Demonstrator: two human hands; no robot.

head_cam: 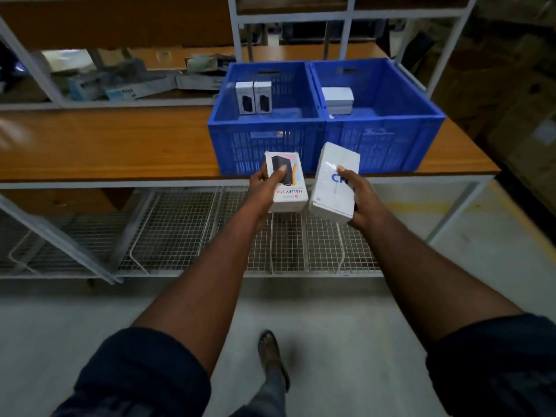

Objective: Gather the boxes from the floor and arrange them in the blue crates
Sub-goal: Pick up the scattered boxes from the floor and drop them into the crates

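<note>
My left hand (266, 188) grips a white box printed with a dark device (291, 191), held out in front of the table edge. My right hand (361, 197) grips a plain white box with blue letters (332, 182) beside it. Two blue crates stand side by side on the wooden table. The left crate (264, 145) holds two small upright white boxes (254, 97) at its back left. The right crate (391, 139) holds two stacked white boxes (337, 100) against its left wall.
The wooden table (105, 142) stretches left of the crates. A wire-mesh shelf (180, 230) lies under it. Behind, a white-framed shelf (126, 85) holds mixed boxes. Cardboard cartons (517, 100) stand at the right. My foot (272, 356) is on the grey floor.
</note>
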